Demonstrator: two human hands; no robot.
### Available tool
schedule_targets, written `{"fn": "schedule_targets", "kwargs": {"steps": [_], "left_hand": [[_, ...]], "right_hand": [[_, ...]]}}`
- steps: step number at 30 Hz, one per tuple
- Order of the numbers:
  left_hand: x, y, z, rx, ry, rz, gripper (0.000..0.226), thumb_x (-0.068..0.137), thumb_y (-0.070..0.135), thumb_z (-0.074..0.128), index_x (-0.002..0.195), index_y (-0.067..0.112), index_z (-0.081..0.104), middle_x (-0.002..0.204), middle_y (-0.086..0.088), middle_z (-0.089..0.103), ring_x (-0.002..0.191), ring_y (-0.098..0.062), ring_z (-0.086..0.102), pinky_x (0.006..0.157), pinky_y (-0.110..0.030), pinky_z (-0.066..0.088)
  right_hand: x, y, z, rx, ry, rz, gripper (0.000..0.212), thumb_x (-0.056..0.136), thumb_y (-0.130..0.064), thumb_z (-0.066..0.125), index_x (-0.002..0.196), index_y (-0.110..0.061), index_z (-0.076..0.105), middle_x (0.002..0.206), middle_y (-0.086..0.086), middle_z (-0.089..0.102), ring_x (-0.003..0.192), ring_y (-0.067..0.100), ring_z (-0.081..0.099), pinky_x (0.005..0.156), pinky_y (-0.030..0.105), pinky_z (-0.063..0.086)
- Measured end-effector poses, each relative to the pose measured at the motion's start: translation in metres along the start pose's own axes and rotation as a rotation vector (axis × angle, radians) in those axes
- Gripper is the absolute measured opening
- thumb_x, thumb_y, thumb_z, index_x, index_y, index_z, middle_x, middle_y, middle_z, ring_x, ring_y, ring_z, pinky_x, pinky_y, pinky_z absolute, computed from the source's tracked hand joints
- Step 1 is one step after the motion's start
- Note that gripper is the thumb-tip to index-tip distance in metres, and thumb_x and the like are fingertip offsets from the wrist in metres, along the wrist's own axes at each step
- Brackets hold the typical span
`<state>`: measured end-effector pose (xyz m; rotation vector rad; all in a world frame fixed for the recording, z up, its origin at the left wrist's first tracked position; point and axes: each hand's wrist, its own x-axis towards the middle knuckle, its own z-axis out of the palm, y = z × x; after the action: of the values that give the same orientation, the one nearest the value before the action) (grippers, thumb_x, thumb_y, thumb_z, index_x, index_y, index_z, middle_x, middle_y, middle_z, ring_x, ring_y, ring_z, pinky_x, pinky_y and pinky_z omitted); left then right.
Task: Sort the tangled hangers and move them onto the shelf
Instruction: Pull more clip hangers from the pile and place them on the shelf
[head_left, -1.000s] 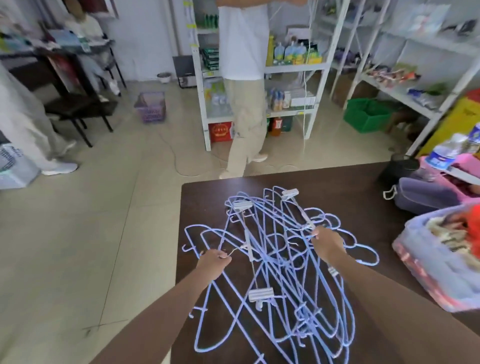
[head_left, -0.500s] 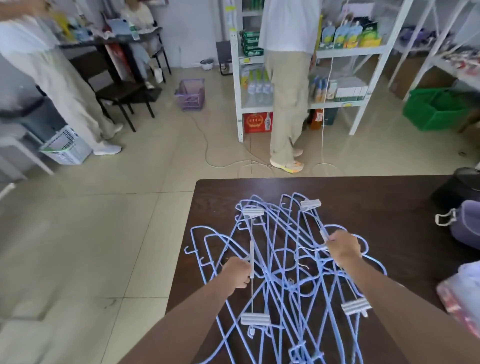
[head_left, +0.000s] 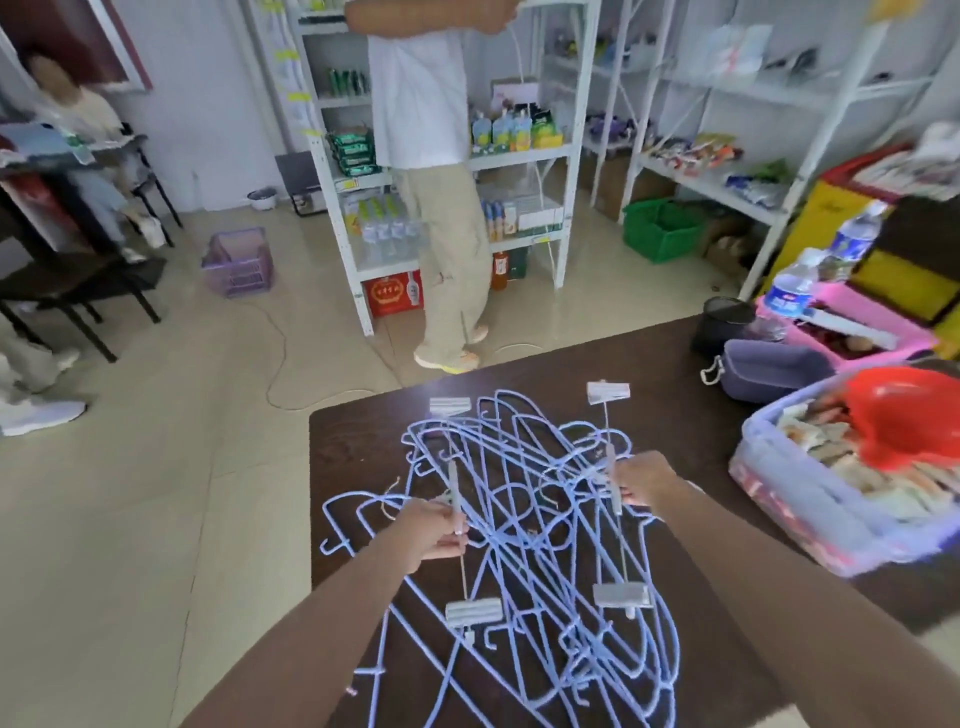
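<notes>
A tangled heap of light blue wire hangers (head_left: 524, 525) lies on the dark brown table (head_left: 670, 415). Two metal clip hangers with grey clips are mixed into it. My left hand (head_left: 434, 530) is shut on the rod of the left clip hanger (head_left: 472, 610), near the pile's left side. Closed around the rod of the right clip hanger (head_left: 608, 392) is my right hand (head_left: 641, 480), at the pile's right side. A white shelf unit (head_left: 571, 150) stands across the floor, with a person in front of it.
On the table's right side stand a clear bin with packets and a red scoop (head_left: 852, 478), a grey pouch (head_left: 769, 366), a black cup (head_left: 719, 325) and a pink tray (head_left: 852, 325) with bottles. A purple basket (head_left: 239, 262) and a green crate (head_left: 662, 228) sit on the floor.
Both hands have taken hold of the clip hangers' rods and drawn them slightly apart. The camera view swung back to the right, so the bin and pouch are in sight again.
</notes>
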<state>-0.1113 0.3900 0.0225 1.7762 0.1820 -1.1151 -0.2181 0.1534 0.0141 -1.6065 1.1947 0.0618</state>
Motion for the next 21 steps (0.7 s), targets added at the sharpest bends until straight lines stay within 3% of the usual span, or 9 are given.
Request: {"fn": "schedule_targets", "kwargs": {"steps": [4,7,9,11,13,16,19,21], "left_hand": [[-0.031,0.001,0.005,0.226,-0.129,0.135,0.021,0.090,-0.006,0.052,0.071,0.002,0.057,0.077,-0.013,0.060,0.066,-0.019,0.059,0.090,-0.040,0.050],[-0.057,-0.002,0.024,0.377,-0.283,0.224,0.020,0.090,-0.005,0.053,0.072,0.003,0.057,0.075,-0.011,0.060,0.067,-0.019,0.060,0.090,-0.038,0.050],[-0.082,-0.012,0.045,0.452,-0.392,0.279,0.021,0.092,-0.003,0.052,0.072,0.004,0.056,0.075,-0.011,0.059,0.057,-0.015,0.065,0.083,-0.033,0.053],[-0.114,-0.029,0.071,0.545,-0.487,0.320,0.024,0.093,-0.003,0.049,0.071,0.005,0.055,0.071,-0.009,0.059,0.039,-0.006,0.063,0.059,-0.022,0.058],[-0.146,-0.051,0.101,0.618,-0.581,0.340,0.026,0.093,-0.005,0.047,0.070,0.005,0.054,0.058,-0.006,0.064,0.032,-0.003,0.060,0.042,-0.016,0.053],[-0.198,-0.091,0.150,0.690,-0.740,0.359,0.027,0.092,-0.008,0.047,0.068,0.004,0.054,0.037,0.003,0.061,0.030,-0.004,0.058,0.037,-0.016,0.052],[-0.260,-0.145,0.202,0.809,-0.912,0.395,0.030,0.092,-0.009,0.047,0.067,0.006,0.054,0.033,0.005,0.059,0.030,-0.002,0.057,0.038,-0.016,0.052],[-0.307,-0.187,0.238,0.868,-1.017,0.414,0.029,0.091,-0.010,0.047,0.067,0.005,0.053,0.031,0.005,0.059,0.029,-0.003,0.057,0.036,-0.016,0.052]], "right_hand": [[-0.079,0.032,-0.011,0.235,0.118,0.025,0.016,0.091,0.001,0.049,0.078,-0.007,0.054,0.064,0.007,0.051,0.056,0.016,0.050,0.049,0.023,0.047],[-0.138,0.064,-0.017,0.388,0.209,0.054,0.032,0.093,0.001,0.048,0.063,-0.008,0.048,0.034,0.001,0.053,0.032,0.007,0.052,0.036,0.016,0.044],[-0.179,0.095,-0.025,0.520,0.308,0.065,0.025,0.089,0.006,0.053,0.067,-0.005,0.053,0.021,-0.004,0.047,0.019,0.000,0.044,0.028,0.012,0.041],[-0.224,0.132,-0.037,0.623,0.407,0.067,0.018,0.086,0.007,0.057,0.070,-0.001,0.056,0.026,-0.002,0.051,0.019,0.000,0.044,0.028,0.013,0.042],[-0.273,0.170,-0.054,0.649,0.533,0.093,0.027,0.084,0.005,0.061,0.060,-0.003,0.052,0.043,0.005,0.054,0.019,0.000,0.044,0.029,0.014,0.041],[-0.353,0.231,-0.081,0.757,0.712,0.123,0.029,0.083,0.008,0.061,0.058,-0.004,0.052,0.049,0.007,0.053,0.020,0.002,0.047,0.027,0.012,0.041],[-0.440,0.299,-0.098,0.855,0.854,0.163,0.021,0.086,0.008,0.057,0.068,-0.003,0.056,0.060,0.010,0.053,0.029,0.008,0.055,0.033,0.017,0.048],[-0.502,0.346,-0.105,0.930,0.979,0.179,0.027,0.087,0.006,0.057,0.063,-0.004,0.053,0.057,0.008,0.053,0.025,0.004,0.051,0.031,0.015,0.047]]}}
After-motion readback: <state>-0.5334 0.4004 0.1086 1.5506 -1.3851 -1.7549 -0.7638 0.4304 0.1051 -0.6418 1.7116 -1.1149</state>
